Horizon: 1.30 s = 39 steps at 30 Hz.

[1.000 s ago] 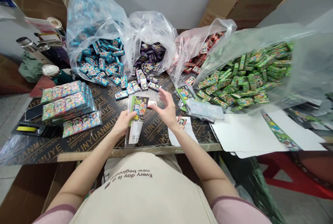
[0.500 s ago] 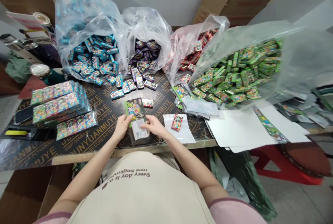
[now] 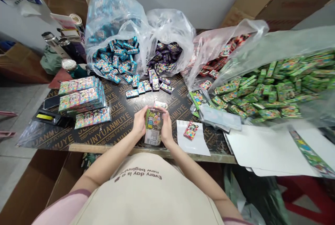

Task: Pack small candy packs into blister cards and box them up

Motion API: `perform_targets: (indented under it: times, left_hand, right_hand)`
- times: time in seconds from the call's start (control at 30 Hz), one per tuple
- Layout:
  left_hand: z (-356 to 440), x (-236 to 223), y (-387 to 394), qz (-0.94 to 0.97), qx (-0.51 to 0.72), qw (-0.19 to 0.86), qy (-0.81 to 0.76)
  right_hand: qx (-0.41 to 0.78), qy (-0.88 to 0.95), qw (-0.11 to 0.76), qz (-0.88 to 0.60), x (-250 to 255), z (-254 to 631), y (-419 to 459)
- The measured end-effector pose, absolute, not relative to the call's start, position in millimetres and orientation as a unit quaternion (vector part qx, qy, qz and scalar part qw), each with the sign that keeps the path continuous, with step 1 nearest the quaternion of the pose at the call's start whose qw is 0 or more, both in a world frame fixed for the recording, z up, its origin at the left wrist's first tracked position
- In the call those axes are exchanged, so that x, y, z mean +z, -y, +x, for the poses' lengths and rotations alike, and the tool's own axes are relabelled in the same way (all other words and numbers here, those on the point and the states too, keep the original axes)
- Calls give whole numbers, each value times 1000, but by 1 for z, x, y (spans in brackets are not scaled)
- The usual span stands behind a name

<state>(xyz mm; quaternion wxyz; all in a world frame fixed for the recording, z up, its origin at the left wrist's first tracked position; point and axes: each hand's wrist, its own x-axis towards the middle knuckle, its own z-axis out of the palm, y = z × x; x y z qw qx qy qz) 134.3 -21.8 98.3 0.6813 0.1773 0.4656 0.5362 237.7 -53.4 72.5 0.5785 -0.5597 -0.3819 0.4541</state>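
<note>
My left hand [image 3: 140,121] and my right hand [image 3: 166,125] cup the two long sides of a green-and-black printed plastic packet [image 3: 154,122] with a pale label near its bottom. Fingers of both hands bend round its top edge, low over the front of the table. Whether it is one packet or a stack, I cannot tell. Just beyond the fingertips lies a small white-topped box [image 3: 160,105], partly hidden. To the right of my right hand, a small red box [image 3: 191,130] rests on a white sheet [image 3: 196,145].
Plastic bags hold blue boxes [image 3: 115,59], purple boxes [image 3: 167,55], red boxes [image 3: 222,57] and green boxes [image 3: 274,89]. Wrapped multipacks [image 3: 81,96] are stacked at left. Several loose boxes [image 3: 142,86] lie ahead. White cards [image 3: 251,148] overhang the table's front edge at right.
Both hands have shifted from pinching the packet's middle to cupping its sides and top edge. The view has swung left, so the table's things appear further right.
</note>
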Motion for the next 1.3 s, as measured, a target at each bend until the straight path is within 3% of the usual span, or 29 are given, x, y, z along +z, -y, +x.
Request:
perform_targets:
  times: [0.2, 0.37, 0.53, 0.67, 0.83, 1.07, 1.3]
  left_hand:
    - [136, 103, 20, 162, 518, 692, -476]
    - [118, 109, 19, 288, 466, 674, -495]
    - [104, 126, 27, 532, 429, 540, -491]
    - [100, 133, 28, 606, 404, 491, -478]
    - [95, 135, 20, 616, 361, 517, -472]
    - [89, 148, 14, 593, 318, 577, -464]
    - [89, 147, 16, 600, 298, 573, -471]
  right_hand:
    - [507, 302, 592, -549, 81, 238, 41]
    - [563, 294, 572, -519, 82, 259, 36]
    - [448, 440, 549, -552, 82, 276, 47]
    - [408, 532, 528, -522, 87, 280, 59]
    - [415, 533, 501, -541, 99, 282, 60]
    - [512, 519, 452, -514, 120, 290, 50]
    - [531, 504, 455, -507, 123, 289, 51]
